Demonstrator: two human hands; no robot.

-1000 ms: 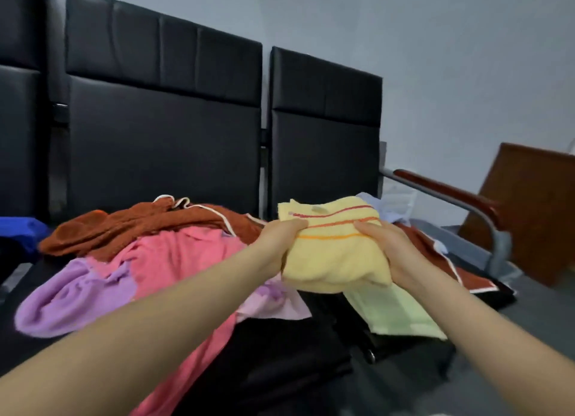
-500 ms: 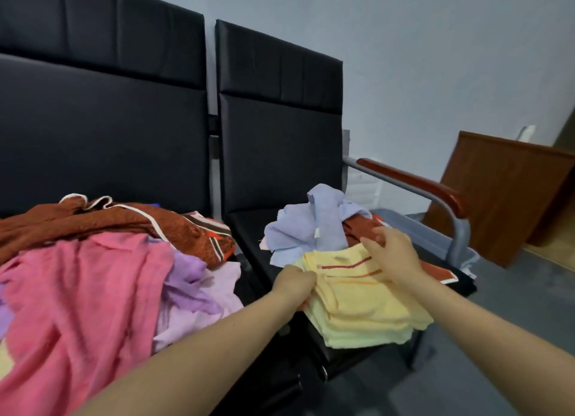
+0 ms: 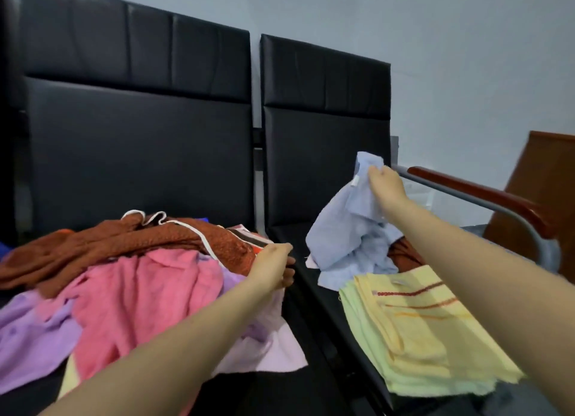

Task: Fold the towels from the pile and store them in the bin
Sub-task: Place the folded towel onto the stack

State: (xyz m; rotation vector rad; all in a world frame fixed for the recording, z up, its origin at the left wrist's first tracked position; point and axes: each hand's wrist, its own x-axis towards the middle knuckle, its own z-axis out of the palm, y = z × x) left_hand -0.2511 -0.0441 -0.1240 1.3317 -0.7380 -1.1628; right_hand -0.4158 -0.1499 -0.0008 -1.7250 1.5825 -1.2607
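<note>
Two bare forearms, sleeveless in view, no rings or watch

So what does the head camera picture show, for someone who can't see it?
The right hand lifts a blue towel above folded yellow towels on a black chair, while the left hand reaches toward a messy towel pile.

A waiting room or office: linked black padded seats point(image 3: 140, 129) with a wood-capped steel armrest point(image 3: 479, 194), plain grey wall point(image 3: 451, 42)
</note>
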